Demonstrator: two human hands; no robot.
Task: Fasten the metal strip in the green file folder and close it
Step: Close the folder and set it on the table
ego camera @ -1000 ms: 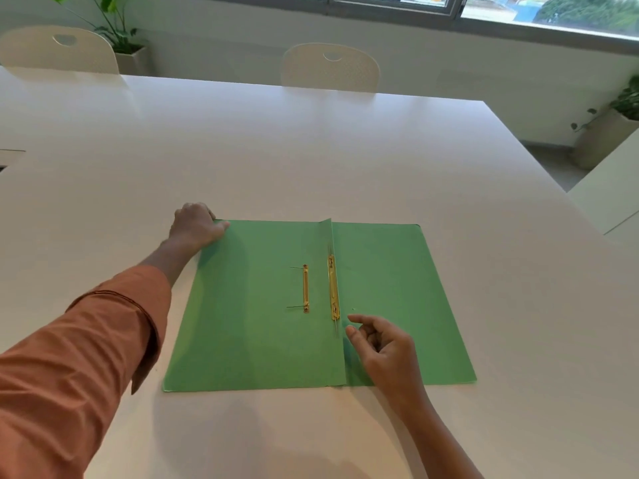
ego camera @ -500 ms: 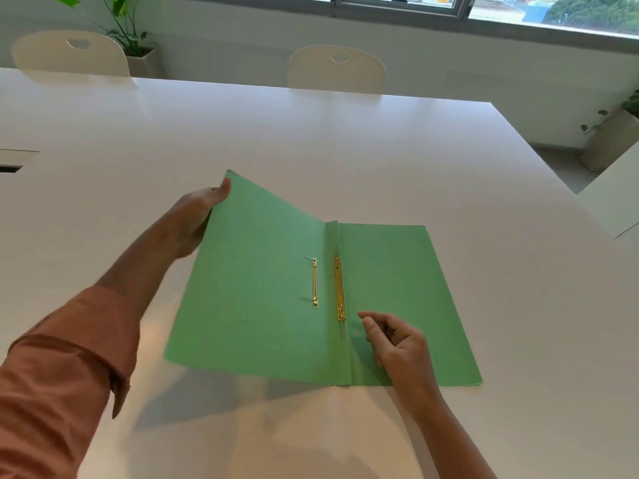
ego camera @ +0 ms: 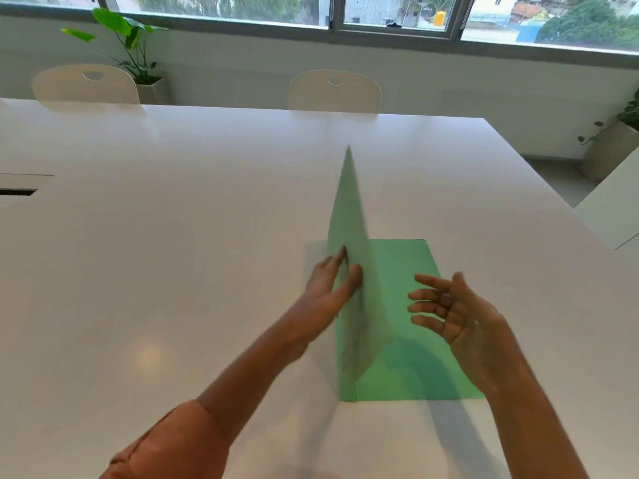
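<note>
The green file folder (ego camera: pixel 415 344) lies on the white table (ego camera: pixel 173 254), its back cover flat. Its front cover (ego camera: pixel 349 216) stands nearly upright on the spine, blurred with motion. My left hand (ego camera: pixel 328 285) holds that cover from the left side, thumb against its face. My right hand (ego camera: pixel 449 309) hovers above the back cover with palm turned left and fingers spread, holding nothing. The metal strip is hidden behind the raised cover.
Two white chairs (ego camera: pixel 333 91) stand at the table's far edge, with a potted plant (ego camera: pixel 135 63) behind the left one. A slot (ego camera: pixel 17 192) is cut in the table at far left. Another white table (ego camera: pixel 612 209) stands to the right.
My left hand has swung the front cover up from flat on the table to nearly upright. My right hand has lifted off the folder and opened.
</note>
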